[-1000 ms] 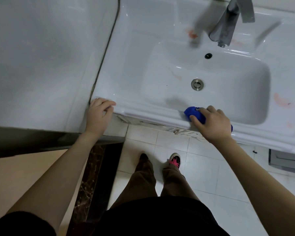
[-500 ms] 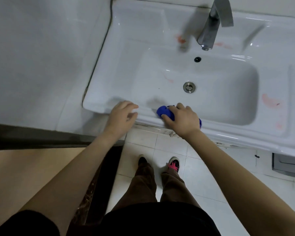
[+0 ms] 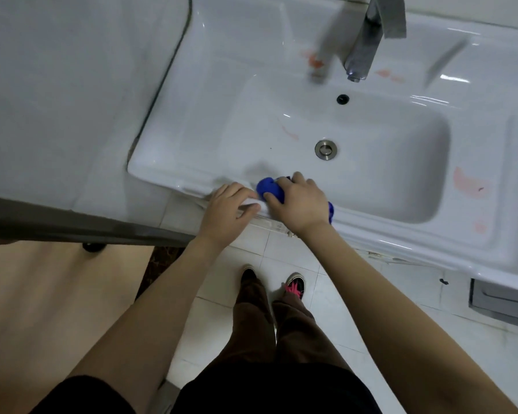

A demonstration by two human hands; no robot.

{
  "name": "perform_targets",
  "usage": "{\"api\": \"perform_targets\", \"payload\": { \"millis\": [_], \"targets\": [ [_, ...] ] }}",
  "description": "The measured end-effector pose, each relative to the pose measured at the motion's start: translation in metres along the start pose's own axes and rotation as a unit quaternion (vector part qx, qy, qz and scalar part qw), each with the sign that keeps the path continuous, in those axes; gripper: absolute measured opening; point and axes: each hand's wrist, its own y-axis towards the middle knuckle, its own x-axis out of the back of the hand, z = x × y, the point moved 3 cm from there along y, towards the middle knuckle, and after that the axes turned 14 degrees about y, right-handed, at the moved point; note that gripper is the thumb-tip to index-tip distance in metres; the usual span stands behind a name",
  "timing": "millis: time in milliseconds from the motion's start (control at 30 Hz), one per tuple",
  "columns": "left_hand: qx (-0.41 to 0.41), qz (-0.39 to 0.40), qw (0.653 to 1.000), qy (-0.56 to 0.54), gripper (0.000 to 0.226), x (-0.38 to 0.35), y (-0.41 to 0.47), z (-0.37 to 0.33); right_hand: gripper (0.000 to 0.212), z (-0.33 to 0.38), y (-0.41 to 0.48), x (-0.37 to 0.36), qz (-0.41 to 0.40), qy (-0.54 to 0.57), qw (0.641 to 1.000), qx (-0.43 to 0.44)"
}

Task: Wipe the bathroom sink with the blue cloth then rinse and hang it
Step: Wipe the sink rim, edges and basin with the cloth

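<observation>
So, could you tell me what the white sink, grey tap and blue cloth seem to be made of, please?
The white rectangular sink looks like glazed ceramic: glossy, with sharp light reflections. The grey angular tap seems brushed or satin metal, given its dull sheen. The bunched blue cloth under the right hand looks like soft fabric; its weave is too small to tell.

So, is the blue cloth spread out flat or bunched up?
Bunched up: the cloth is a rounded wad gripped under the right hand on the front rim of the sink.

Sink rim [image 3: 401,239]: blue cloth [image 3: 269,188], perhaps pink stains [image 3: 468,183]
</observation>
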Motion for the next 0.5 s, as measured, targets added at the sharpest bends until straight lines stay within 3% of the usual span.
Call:
{"api": "perform_targets", "payload": {
  "millis": [167,333,400,500],
  "targets": [
    [0.002,-0.006,1.0,-0.001,0.017,0.0,0.002,0.004,0.043,-0.044,-0.032,0.03,-0.014,-0.002,1.0,-0.001],
    [-0.009,-0.013,1.0,0.019,0.02,-0.007,0.0,0.005,0.042,-0.144,-0.088,0.094,-0.079,-0.071,0.983,-0.146],
    [-0.009,-0.015,1.0,0.022,0.021,-0.006,0.0,0.005,0.043,-0.152,-0.093,0.101,-0.087,-0.082,0.974,-0.192],
    [-0.007,-0.019,0.999,0.027,0.019,-0.005,0.001,0.004,0.044,-0.12,-0.079,0.082,-0.1,-0.077,0.977,-0.175]
  ]
}}
